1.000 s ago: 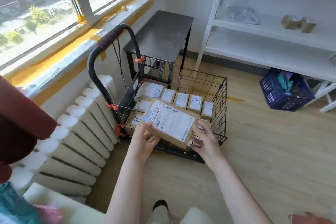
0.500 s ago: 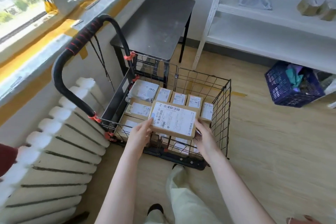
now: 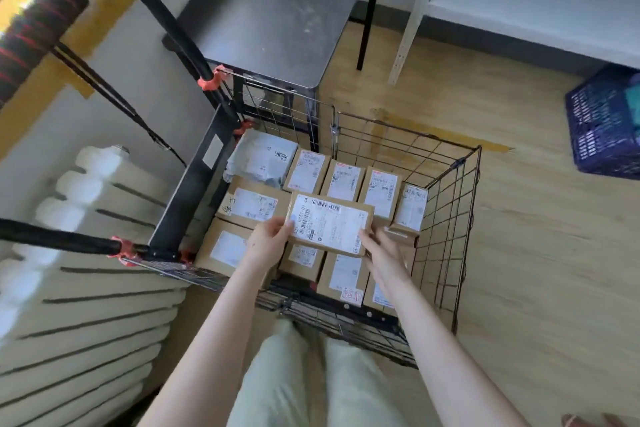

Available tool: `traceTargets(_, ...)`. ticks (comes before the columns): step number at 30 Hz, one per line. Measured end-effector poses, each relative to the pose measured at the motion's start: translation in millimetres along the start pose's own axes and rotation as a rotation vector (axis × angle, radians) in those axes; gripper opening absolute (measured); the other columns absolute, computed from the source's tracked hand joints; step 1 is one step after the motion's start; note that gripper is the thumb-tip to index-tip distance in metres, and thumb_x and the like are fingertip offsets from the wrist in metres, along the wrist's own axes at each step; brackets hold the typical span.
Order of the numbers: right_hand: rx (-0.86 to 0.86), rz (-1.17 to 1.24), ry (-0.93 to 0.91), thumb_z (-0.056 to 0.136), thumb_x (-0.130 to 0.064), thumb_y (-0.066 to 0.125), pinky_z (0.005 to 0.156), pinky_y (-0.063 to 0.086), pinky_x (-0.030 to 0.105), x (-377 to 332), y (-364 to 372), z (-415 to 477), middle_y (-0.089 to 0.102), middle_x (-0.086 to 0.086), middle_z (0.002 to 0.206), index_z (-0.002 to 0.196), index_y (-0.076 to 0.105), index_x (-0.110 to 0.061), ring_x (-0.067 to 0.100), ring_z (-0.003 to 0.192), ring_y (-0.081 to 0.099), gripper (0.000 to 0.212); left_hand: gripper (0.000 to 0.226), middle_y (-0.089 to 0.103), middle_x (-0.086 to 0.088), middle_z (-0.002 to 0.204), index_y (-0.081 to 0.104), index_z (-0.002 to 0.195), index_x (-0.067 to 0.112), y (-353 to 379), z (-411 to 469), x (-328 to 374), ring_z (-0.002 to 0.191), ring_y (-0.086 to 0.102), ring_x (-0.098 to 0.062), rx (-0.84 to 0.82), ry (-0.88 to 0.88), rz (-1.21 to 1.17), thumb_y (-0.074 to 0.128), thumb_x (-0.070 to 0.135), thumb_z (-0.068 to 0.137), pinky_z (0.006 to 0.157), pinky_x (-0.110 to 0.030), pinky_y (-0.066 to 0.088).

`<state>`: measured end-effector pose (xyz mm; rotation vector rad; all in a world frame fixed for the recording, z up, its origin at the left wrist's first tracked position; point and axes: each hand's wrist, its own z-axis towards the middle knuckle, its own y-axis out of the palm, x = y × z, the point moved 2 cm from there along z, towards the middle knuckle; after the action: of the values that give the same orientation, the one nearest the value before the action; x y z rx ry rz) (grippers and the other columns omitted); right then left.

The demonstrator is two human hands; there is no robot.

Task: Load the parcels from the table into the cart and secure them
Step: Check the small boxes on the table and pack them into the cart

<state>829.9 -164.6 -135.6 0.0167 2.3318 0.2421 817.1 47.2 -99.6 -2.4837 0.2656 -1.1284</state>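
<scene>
Mid-load here: holding a flat brown parcel (image 3: 330,227) low inside the wire cart (image 3: 446,218), just above the packed layer of boxes (image 3: 256,204). Pinched at its left short edge by the left hand (image 3: 268,241), thumb on the label, and clasped at its near right corner by the curled fingers of the right hand (image 3: 382,256). Carried label-up and close to level, long axis running left to right across the cart, barcode toward the far side; next, most likely, setting it flat on the layer, letting go both ends, then securing with the black cords (image 3: 104,90).
</scene>
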Motion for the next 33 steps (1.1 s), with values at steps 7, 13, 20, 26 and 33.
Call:
traceTargets(7, 0.078, -0.074, 0.142, 0.099, -0.021, 0.052, 0.102, 0.039, 0.032, 60, -6, 92, 0.058, -0.005, 0.134, 0.143, 0.044, -0.022, 0.013, 0.120, 0.054, 0.045, 0.035, 0.069, -0.009, 0.115, 0.066, 0.118, 0.005, 30, 100, -42, 0.109, 0.062, -0.024, -0.011, -0.057, 0.231, 0.057, 0.031, 0.095, 0.085, -0.025, 0.043)
traceTargets(13, 0.124, -0.131, 0.197, 0.099, -0.022, 0.052, 0.109, 0.039, 0.041, 102, -8, 160, 0.057, -0.006, 0.135, 0.140, 0.048, -0.027, 0.015, 0.122, 0.053, 0.042, 0.021, 0.065, -0.006, 0.097, 0.067, 0.107, 0.009, 50, 166, -71, 0.096, 0.058, -0.022, 0.035, -0.043, 0.331, 0.061, 0.024, 0.093, 0.080, -0.024, 0.037)
traceTargets(20, 0.207, -0.175, 0.187, 0.098, -0.019, 0.053, 0.109, 0.038, 0.041, 132, 10, 200, 0.056, -0.009, 0.137, 0.140, 0.048, -0.032, 0.015, 0.129, 0.049, 0.044, 0.021, 0.071, -0.008, 0.100, 0.069, 0.105, 0.007, 57, 201, -96, 0.091, 0.065, -0.024, 0.125, 0.037, 0.453, 0.062, 0.023, 0.092, 0.076, -0.027, 0.047)
traceTargets(26, 0.288, -0.189, 0.172, 0.098, -0.009, 0.052, 0.108, 0.035, 0.028, 132, 15, 202, 0.053, -0.006, 0.140, 0.145, 0.043, -0.021, 0.011, 0.129, 0.047, 0.050, 0.016, 0.065, -0.009, 0.097, 0.066, 0.101, 0.006, 58, 218, -105, 0.087, 0.059, -0.026, 0.129, 0.148, 0.540, 0.061, 0.017, 0.090, 0.072, -0.028, 0.039)
traceTargets(33, 0.288, -0.267, 0.174, 0.097, -0.008, 0.052, 0.106, 0.039, 0.031, 128, 15, 203, 0.056, -0.012, 0.130, 0.141, 0.046, -0.021, 0.008, 0.119, 0.050, 0.046, 0.018, 0.053, -0.004, 0.098, 0.059, 0.101, 0.008, 57, 223, -102, 0.079, 0.048, -0.018, 0.145, 0.092, 0.491, 0.067, 0.014, 0.086, 0.071, -0.023, 0.035)
